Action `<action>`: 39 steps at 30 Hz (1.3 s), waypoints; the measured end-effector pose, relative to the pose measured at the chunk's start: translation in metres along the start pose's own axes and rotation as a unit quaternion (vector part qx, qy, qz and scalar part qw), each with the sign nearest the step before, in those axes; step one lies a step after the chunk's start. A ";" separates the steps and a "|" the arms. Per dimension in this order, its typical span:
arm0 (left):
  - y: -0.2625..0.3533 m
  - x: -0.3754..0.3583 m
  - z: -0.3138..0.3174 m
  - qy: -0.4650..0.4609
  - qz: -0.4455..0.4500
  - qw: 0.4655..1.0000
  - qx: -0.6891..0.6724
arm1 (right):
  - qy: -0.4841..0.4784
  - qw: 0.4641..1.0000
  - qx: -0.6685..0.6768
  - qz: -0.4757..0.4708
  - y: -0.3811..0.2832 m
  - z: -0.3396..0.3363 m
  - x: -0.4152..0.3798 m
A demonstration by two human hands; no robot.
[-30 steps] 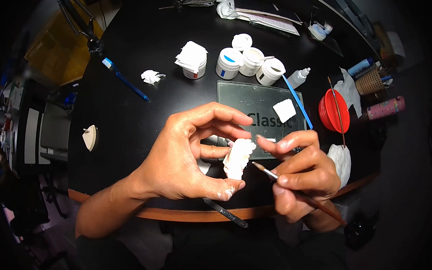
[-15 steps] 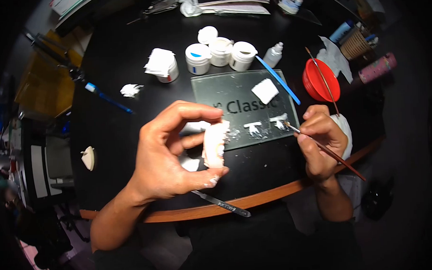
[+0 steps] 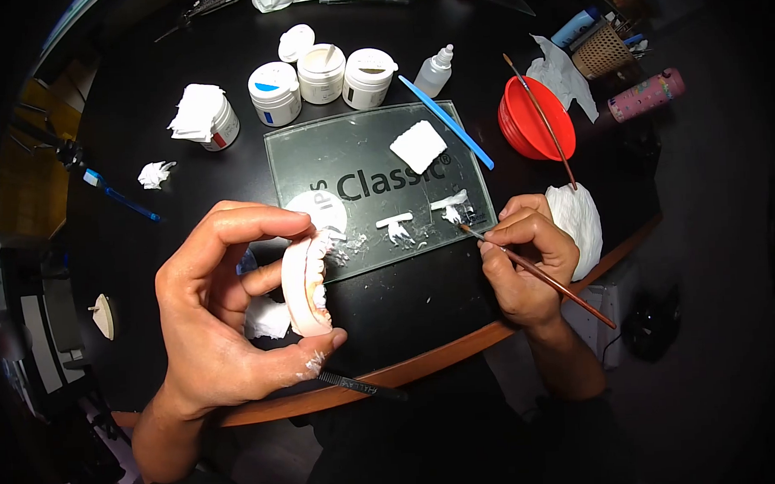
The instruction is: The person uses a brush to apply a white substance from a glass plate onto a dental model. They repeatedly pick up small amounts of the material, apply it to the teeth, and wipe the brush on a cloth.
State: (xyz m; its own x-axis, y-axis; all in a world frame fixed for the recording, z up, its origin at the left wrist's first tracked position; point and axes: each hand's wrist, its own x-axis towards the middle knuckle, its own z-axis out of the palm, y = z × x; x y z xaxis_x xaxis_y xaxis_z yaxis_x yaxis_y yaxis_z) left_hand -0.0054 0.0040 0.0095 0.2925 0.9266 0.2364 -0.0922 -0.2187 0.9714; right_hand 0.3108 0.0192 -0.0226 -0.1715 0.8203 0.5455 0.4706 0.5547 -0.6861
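Observation:
My left hand point(image 3: 228, 307) grips a pinkish dental model point(image 3: 300, 283) between thumb and fingers, with its row of teeth facing right. White residue marks the thumb. In my right hand point(image 3: 537, 258) is a thin reddish-brown brush point(image 3: 560, 286), held like a pen. Its tip touches or hovers just at the right-hand white paste heap point(image 3: 456, 207) on the glass slab point(image 3: 359, 166). Another paste heap point(image 3: 397, 229) lies to the left on the slab, and a folded white pad point(image 3: 418, 146) rests near the slab's far edge.
Behind the slab stand white jars point(image 3: 321, 76) and a dropper bottle point(image 3: 434, 72). A blue stick point(image 3: 447, 123) crosses the slab's corner. To the right are a red bowl point(image 3: 528, 122) with a brush across it and crumpled tissue point(image 3: 577, 231). A black-handled tool point(image 3: 358, 385) lies at the front edge.
The view has shifted, so the objects appear further left. The dental model has turned and now shows its teeth more clearly. The brush remains at the right-hand paste heap.

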 end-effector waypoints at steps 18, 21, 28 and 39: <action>-0.001 0.000 0.000 -0.004 -0.006 1.000 -0.010 | -0.011 1.000 -0.003 0.001 0.002 0.002 0.001; -0.002 0.000 0.003 0.009 -0.004 1.000 -0.020 | -0.010 1.000 -0.006 0.000 0.001 0.003 0.001; -0.001 0.001 0.001 0.003 -0.012 0.999 -0.031 | -0.010 0.999 0.014 -0.037 -0.001 0.002 0.005; -0.012 0.007 -0.008 -0.017 0.032 0.998 -0.044 | -0.187 0.937 0.257 -0.145 -0.066 0.033 0.075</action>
State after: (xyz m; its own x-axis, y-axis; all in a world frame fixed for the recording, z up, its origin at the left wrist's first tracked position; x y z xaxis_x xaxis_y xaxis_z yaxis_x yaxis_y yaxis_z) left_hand -0.0102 0.0153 -0.0004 0.3146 0.9003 0.3008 -0.1951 -0.2488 0.9487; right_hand 0.2379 0.0486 0.0476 -0.5635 0.5633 0.6043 -0.1058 0.6762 -0.7290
